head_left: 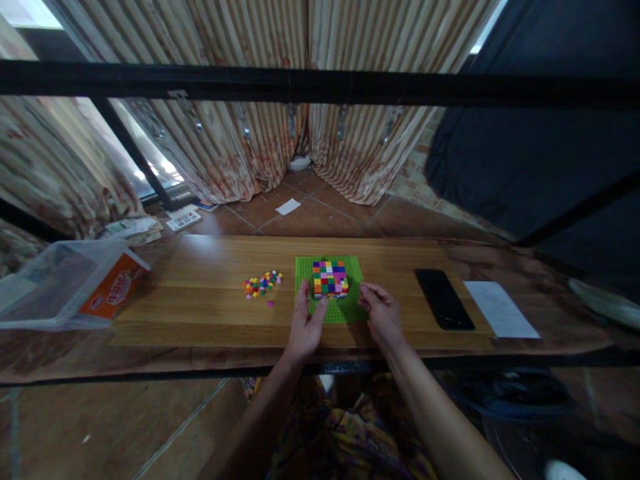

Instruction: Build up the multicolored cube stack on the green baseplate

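Note:
A block of multicoloured toy bricks [330, 279] stands on a green studded baseplate [350, 312], built up in several colours. My left hand [307, 325] is at the block's front left corner, thumb and fingers apart, with the thumb tip close to the front side. Whether it touches the bricks is hard to see. Over the baseplate's right edge, my right hand [381, 310] has its fingers curled into a pinch. Anything between those fingertips is too small to make out. Left of the baseplate lies a pile of loose bricks [263, 283], with a single magenta brick [270, 303] apart from it.
The wooden board [200, 313] carries everything here. On its right side lie a black phone-like slab [444, 299] and a white sheet [501, 309]. A clear plastic bin [55, 287] with an orange label stands at the left. A dark metal bar [320, 85] crosses beyond the board.

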Demonstrator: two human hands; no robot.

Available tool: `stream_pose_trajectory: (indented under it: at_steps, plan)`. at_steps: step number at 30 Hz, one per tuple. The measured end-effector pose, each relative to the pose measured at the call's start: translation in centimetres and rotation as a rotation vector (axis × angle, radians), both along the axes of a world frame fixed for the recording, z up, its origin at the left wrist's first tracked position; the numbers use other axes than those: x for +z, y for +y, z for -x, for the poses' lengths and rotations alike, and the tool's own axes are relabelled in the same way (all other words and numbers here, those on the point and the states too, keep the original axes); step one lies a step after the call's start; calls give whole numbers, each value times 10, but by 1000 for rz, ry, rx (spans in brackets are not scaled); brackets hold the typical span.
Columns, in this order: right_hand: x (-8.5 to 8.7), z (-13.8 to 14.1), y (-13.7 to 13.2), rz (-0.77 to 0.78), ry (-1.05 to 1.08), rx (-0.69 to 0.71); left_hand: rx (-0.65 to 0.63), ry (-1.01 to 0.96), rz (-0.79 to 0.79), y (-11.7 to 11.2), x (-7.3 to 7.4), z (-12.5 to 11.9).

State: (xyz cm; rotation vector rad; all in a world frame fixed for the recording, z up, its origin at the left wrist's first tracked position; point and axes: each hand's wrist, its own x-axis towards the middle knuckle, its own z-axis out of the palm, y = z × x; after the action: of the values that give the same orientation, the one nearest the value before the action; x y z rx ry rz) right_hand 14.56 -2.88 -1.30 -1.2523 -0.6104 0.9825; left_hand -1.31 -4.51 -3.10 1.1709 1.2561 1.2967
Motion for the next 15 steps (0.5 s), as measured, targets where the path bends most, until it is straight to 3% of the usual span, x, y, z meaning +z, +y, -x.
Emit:
stream_pose_trajectory:
  at_steps: [3,7,11,15]
  plan:
    - [5,3,-12,-25,-142,15,92,83,-87,-17,-3,28]
    - [16,27,-23,-149,-413,196,274,225,-75,-26,-2,81]
    - [24,72,-18,-282,-701,469,466,503,-52,-17,1,127]
    - [22,125,5,-318,-896,641,506,773,-54,-4,2,145]
